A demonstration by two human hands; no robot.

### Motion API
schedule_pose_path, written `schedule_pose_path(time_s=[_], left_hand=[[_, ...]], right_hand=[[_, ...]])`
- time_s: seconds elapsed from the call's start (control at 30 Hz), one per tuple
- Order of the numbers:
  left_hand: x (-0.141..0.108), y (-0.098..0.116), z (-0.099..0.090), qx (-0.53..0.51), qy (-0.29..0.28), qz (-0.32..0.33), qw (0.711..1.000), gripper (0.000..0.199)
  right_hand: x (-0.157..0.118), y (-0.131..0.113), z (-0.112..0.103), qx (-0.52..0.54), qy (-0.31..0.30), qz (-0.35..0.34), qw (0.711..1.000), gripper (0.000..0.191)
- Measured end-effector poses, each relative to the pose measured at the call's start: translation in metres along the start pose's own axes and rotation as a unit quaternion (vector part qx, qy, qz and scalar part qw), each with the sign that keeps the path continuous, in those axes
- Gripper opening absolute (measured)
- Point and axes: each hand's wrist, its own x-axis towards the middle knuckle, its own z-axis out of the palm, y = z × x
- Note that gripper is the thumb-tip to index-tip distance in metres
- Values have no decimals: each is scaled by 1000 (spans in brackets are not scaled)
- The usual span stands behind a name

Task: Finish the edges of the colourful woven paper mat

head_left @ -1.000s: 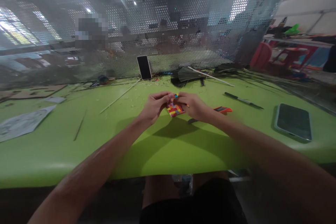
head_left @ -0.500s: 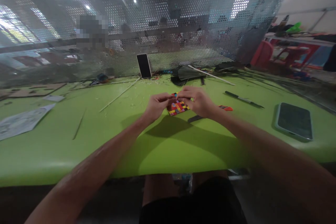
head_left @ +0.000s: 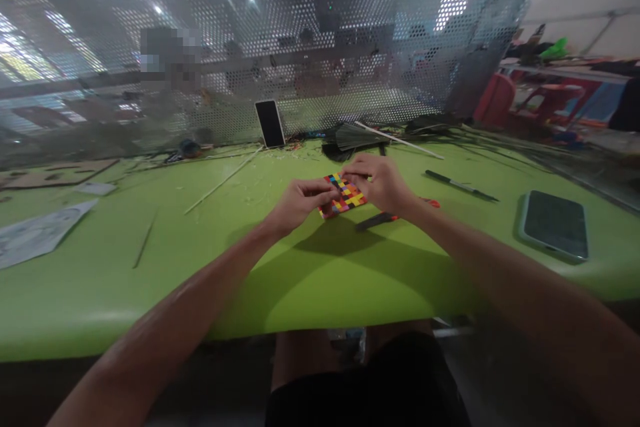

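A small, flat checkered piece (head_left: 354, 199) in red, yellow, black, purple and other colours, woven-looking, is between my two hands over the green table. My left hand (head_left: 299, 203) is closed at its left side, thumb and forefinger pinched on it. At its upper right edge my right hand (head_left: 381, 181) is closed too, fingers bent over the piece and hiding that corner. Under my right wrist lies a dark tool with orange parts (head_left: 373, 221); the wrist covers its middle.
A phone (head_left: 554, 225) and a dark pen (head_left: 460, 185) lie to the right. Another phone (head_left: 270, 123) leans on the perforated metal screen (head_left: 320, 73). Dark strips (head_left: 350, 138) and a pale stick (head_left: 400, 140) lie at the back. A printed sheet (head_left: 43, 233) rests at left.
My right hand has shifted slightly up and away from my left hand, so more of the checkered piece shows. The left hand stays at its left side. The view has turned slightly.
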Motion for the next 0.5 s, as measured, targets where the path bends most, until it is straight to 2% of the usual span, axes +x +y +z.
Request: schedule_pose_path(time_s=[0.23, 0.4, 0.5], left_hand=[[0, -1, 1, -142, -1, -63, 988, 25], [2, 1, 3, -216, 72, -86, 970, 29], [3, 2, 7, -221, 106, -95, 965, 31]], right_hand=[[-1, 5, 3, 34, -3, 21, 999, 19], [-5, 2, 16, 76, -48, 51, 995, 19], [-8, -1, 25, 82, -79, 51, 992, 22]])
